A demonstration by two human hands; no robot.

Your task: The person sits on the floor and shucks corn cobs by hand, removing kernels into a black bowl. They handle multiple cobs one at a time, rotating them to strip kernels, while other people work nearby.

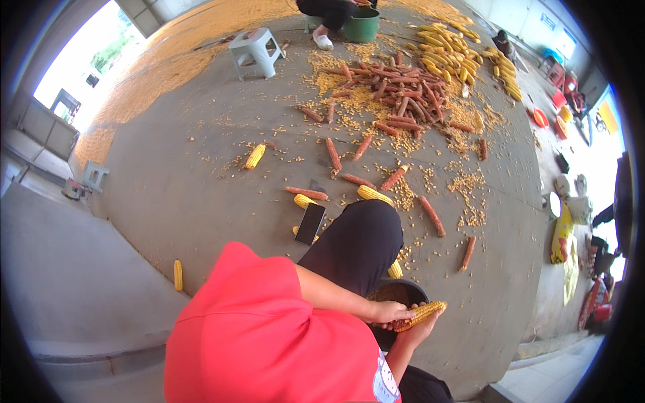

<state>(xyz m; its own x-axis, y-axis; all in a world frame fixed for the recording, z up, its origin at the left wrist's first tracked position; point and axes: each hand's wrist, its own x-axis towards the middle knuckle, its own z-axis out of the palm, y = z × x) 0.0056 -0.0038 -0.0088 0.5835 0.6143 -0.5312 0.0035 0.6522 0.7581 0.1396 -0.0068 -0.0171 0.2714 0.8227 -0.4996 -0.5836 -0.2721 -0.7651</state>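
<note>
A partly shelled corn cob [428, 311] is held between my two hands over a dark round bucket [421, 286]. My left hand [394, 312] presses its fingers on the cob's left end, where some reddish core shows. From the right and below, my right hand [424, 328] grips the same cob, whose outer end still bears yellow kernels. The bucket stands between my knees, and my hands hide part of its inside. Beside the bucket a yellow corn cob [395, 269] lies on the floor, partly behind my leg.
A phone [310, 224] lies by my knee. Bare red cobs [432, 216] and kernels lie ahead, with a pile of bare cobs [403, 93] and unshelled corn [448, 50] farther off. A plastic stool [258, 50] and a person's legs [330, 17] beside a green tub [362, 25] are beyond.
</note>
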